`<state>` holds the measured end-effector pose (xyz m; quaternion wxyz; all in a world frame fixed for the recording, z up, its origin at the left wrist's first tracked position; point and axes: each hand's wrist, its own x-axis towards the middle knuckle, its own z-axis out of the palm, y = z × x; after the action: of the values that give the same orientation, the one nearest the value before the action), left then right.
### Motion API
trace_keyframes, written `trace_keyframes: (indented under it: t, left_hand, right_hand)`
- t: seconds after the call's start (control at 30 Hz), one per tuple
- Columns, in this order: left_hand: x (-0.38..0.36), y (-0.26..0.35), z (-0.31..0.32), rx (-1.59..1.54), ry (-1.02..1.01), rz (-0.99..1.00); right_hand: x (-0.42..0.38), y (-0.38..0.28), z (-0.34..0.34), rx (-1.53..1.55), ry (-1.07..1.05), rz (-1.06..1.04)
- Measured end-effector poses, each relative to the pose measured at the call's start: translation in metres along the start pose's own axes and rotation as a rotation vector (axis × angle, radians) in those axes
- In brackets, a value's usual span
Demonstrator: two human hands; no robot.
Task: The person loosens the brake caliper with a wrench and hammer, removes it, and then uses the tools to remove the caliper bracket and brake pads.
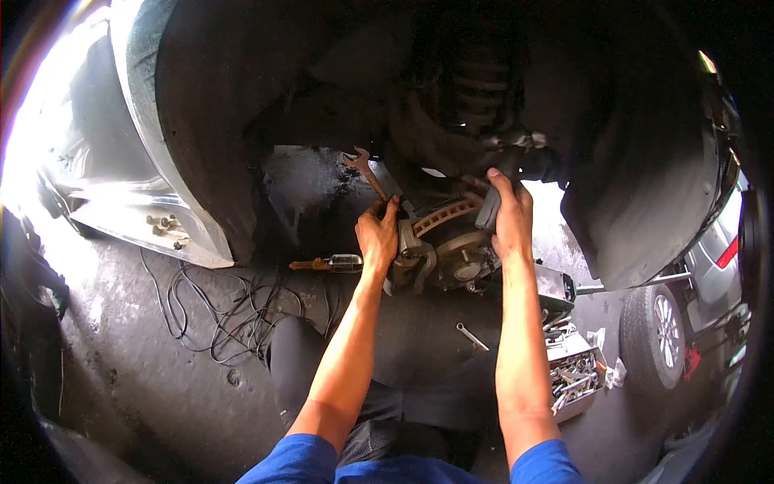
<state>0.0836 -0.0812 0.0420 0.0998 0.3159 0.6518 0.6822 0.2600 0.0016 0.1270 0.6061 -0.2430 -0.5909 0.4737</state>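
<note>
View down into a car's wheel arch (pixel 193 121), wheel removed, brake disc (pixel 446 214) bared at the middle and taken here as the landmark.

Left hand (pixel 379 236) just left of the disc, fingers closed around the lower end of an open-ended wrench (pixel 365 171); wrench shaft slanted up and away to the left, jaw end uppermost, apparently held that way for leverage on a fastener behind the disc, though the fastener itself hidden by the hand.

Right hand (pixel 512 218) just right of the disc, fingers wrapped tight around a dark part (pixel 490 206) at the disc's upper right edge, likely steadying it against the wrench's turning. Exact nature of that part unclear in the shadow.

Directly below the disc, the grey brake caliper and hub (pixel 439 262), touching it.

Above the disc, a coil spring (pixel 476 89) deep in the dark of the arch.

Left of the disc and lower, a screwdriver-like tool (pixel 326 264) flat on the concrete, near the left wrist, within easy reach. Further left, loose black cable (pixel 218 310) tangled on the floor.

Below and right of the disc, a second spanner (pixel 472 336) on the ground between the forearms, and an open tray of sockets and bits (pixel 574 375) beside the right forearm.

Far right of the disc, another car's wheel (pixel 655 335).
</note>
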Motion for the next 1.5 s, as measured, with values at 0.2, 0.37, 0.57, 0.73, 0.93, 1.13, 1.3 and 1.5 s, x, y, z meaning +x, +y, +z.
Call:
trace_keyframes:
  t: [0.2, 0.37, 0.57, 0.73, 0.93, 1.13, 1.3, 1.5]
  left_hand:
    - [0.005, -0.014, 0.002, -0.049, -0.043, -0.015]
    - [0.006, -0.012, 0.004, -0.062, -0.003, 0.067]
    - [0.0, 0.009, -0.009, -0.017, -0.119, -0.149]
    - [0.008, -0.012, 0.005, -0.069, -0.006, 0.004]
    - [0.008, -0.02, 0.004, 0.017, -0.015, -0.007]
    - [0.01, -0.016, 0.003, -0.056, -0.015, 0.025]
    - [0.006, -0.009, 0.0, -0.004, -0.037, -0.053]
    - [0.018, -0.015, 0.008, -0.044, -0.045, -0.037]
  right_hand:
    - [-0.067, -0.016, 0.08, 0.283, -0.044, 0.378]
    - [-0.058, -0.016, 0.062, 0.295, -0.325, 0.687]
    - [-0.067, -0.004, 0.073, 0.28, -0.365, 0.672]
    - [-0.047, -0.059, 0.026, 0.045, -0.098, 0.464]
    - [-0.034, -0.052, 0.045, 0.301, 0.458, 0.047]
    - [-0.057, -0.045, 0.054, 0.121, -0.233, 0.604]
    - [-0.023, -0.08, 0.037, 0.281, 0.274, 0.142]
    - [-0.046, -0.028, 0.059, 0.023, -0.256, 0.632]
